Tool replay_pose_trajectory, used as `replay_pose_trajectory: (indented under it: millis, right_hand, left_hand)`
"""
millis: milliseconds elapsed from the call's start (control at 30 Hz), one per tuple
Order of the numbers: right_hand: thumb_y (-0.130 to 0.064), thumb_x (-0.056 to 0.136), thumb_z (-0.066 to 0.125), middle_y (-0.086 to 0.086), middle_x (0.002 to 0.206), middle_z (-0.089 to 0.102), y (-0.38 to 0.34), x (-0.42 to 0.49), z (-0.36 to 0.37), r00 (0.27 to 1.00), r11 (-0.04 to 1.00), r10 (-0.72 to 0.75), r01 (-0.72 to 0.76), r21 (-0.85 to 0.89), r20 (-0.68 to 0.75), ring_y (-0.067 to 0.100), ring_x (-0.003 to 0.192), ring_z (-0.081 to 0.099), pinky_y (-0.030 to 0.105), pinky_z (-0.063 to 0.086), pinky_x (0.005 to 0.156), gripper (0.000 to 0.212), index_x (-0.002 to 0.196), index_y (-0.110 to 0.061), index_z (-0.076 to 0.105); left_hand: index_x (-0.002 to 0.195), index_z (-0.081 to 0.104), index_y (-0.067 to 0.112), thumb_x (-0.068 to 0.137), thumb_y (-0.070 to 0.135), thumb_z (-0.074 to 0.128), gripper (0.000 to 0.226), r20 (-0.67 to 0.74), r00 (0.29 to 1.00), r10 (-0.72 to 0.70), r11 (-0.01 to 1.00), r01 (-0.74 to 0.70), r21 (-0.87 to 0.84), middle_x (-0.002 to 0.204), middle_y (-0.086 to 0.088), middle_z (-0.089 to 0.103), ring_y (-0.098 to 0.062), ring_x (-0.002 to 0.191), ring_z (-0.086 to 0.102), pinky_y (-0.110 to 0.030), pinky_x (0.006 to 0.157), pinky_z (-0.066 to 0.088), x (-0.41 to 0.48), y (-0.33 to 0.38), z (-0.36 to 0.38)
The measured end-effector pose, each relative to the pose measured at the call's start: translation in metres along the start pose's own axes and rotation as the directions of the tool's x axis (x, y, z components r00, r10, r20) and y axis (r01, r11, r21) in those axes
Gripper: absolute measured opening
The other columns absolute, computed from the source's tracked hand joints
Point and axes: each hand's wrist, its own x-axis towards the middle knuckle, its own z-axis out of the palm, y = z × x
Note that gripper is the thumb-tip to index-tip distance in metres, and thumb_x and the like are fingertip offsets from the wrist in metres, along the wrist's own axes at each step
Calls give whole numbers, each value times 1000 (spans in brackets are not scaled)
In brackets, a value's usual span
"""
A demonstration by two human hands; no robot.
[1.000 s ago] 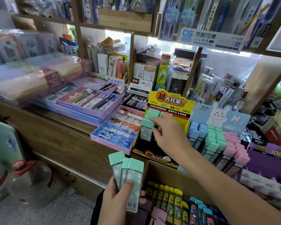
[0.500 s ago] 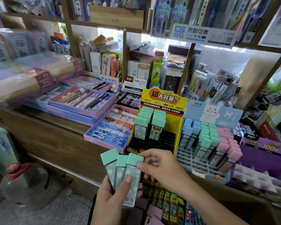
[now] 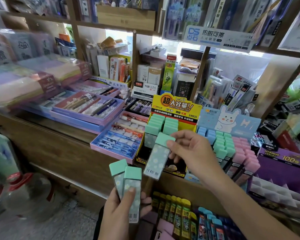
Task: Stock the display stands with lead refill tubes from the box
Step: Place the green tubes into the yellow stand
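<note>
Yellow display stand [image 3: 176, 108], centre: the header reads "超大容量!!" with "1=10" above it, "2B/0.5MM MPR-2086" below it, and "24PCS" on the black strip. Hanging sign [image 3: 215, 38], upper right: a blue "DS" logo, then "热敏可擦". White card [image 3: 145, 87], centre, behind the stand — "1120" beside a red brand tab. Green carton [image 3: 170, 73], standing just right of the card: "M&G" at its top. Purple box [image 3: 284, 159], right edge: gold "100". Barcode on the lead refill tube [image 3: 157, 158], centre — digits illegible.
</note>
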Motion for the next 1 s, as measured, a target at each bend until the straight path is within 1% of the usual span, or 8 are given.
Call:
replay_pose_trajectory:
  millis: [167, 300, 367, 467, 600, 800, 933, 1000]
  right_hand:
    - [-10, 95, 72, 6, 82, 72, -11, 19, -6, 978, 981, -170, 155, -118, -121, 18, 68, 72, 23, 59, 63, 13, 100, -22, 68]
    - [-15, 96, 71, 5, 89, 68, -3, 30, -3, 971, 941, -225, 193, -278, -85, 28, 84, 69, 42, 62, 76, 19, 96, -32, 65]
    - [-18, 96, 71, 1, 89, 66, 3, 32, -1, 973, 917, -224, 192, -349, -53, 26, 86, 67, 45, 61, 79, 18, 96, -34, 64]
    - [-19, 96, 71, -2, 87, 65, 9, 35, 3, 973, 890, -229, 195, -413, -33, 22, 82, 66, 39, 60, 77, 10, 101, -26, 67]
    - [-18, 96, 71, -2, 85, 64, 8, 39, 9, 966, 862, -258, 216, -458, -30, 21, 80, 66, 26, 55, 72, 7, 102, -22, 68]
    - [-17, 97, 70, -5, 81, 61, 4, 46, 22, 958, 828, -286, 258, -498, 21, 16, 76, 62, 28, 54, 71, 10, 107, -13, 69]
    - [-16, 98, 69, -11, 81, 60, 1, 49, 31, 952, 812, -299, 292, -506, 70, 7, 74, 59, 21, 51, 70, 11, 108, -13, 69]
    - [-17, 99, 68, -13, 82, 61, 0, 50, 33, 950, 804, -299, 303, -512, 92, 9, 77, 63, 27, 56, 73, 12, 110, -14, 69]
  left_hand:
    - [108, 68, 6, 97, 11, 59, 15, 4, 1000, -11, 1000, 11, -11, 80, -28, 72, -42, 72, 74, -40, 56, 61, 3, -1, 0]
    - [109, 67, 5, 96, 11, 59, 16, -2, 1000, -14, 1000, 14, -12, 79, -28, 72, -42, 72, 74, -40, 56, 61, 3, -1, 0]
    - [109, 67, 6, 97, 11, 59, 16, -8, 1000, -19, 1000, 19, -16, 79, -28, 72, -42, 72, 74, -39, 56, 61, 3, -1, 0]
    - [110, 67, 8, 97, 11, 59, 16, -2, 1000, -19, 1000, 19, -16, 80, -28, 72, -42, 73, 75, -39, 56, 61, 3, -1, 0]
    - [108, 68, 8, 97, 10, 58, 15, 6, 1000, -16, 1000, 16, -11, 82, -29, 72, -42, 73, 75, -39, 56, 61, 2, -1, 1]
    - [107, 69, 8, 97, 9, 59, 14, -7, 1000, -15, 1000, 15, -3, 82, -30, 72, -43, 73, 75, -39, 56, 61, 5, -4, -1]
    - [104, 71, 8, 97, 9, 60, 13, -14, 999, -30, 1000, 29, -10, 83, -31, 72, -46, 75, 74, -42, 57, 61, 8, -7, -5]
    - [100, 73, 10, 96, 10, 61, 12, -16, 999, -38, 999, 38, -13, 83, -32, 71, -47, 75, 74, -42, 57, 61, 9, -7, -5]
